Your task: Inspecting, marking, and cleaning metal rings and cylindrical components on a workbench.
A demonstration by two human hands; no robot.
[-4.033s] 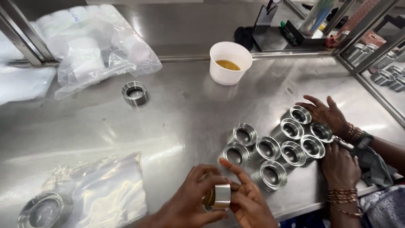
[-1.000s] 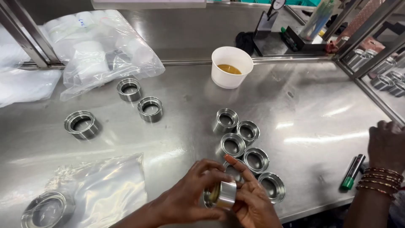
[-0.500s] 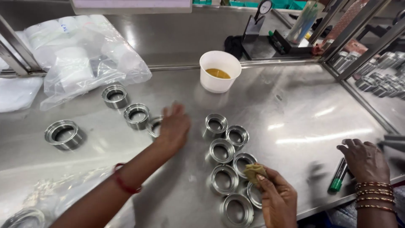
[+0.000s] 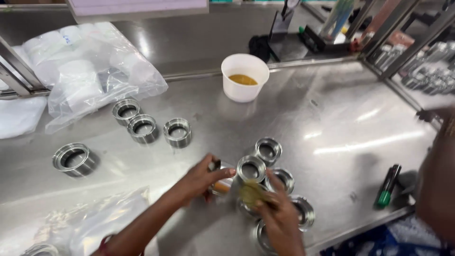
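My left hand (image 4: 201,179) grips a short metal ring (image 4: 222,185) just above the steel table (image 4: 341,118), at the left side of a cluster of like rings (image 4: 251,169). My right hand (image 4: 280,217) rests over the near part of that cluster and pinches a small yellow-green pad (image 4: 251,193) next to the held ring. Some of the cluster's rings are hidden under this hand. Three more rings (image 4: 142,128) stand in a row to the far left, with a larger one (image 4: 73,158) further left.
A white cup of yellow liquid (image 4: 245,78) stands at the back. Clear plastic bags (image 4: 90,71) lie at the back left, another bag (image 4: 95,218) at the near left. A green marker (image 4: 388,185) and a co-worker's arm (image 4: 436,189) are at the right edge.
My left hand reached out to the far-left row, left its ring there, and has drawn back onto another ring at the cluster. My right hand kept the pad.
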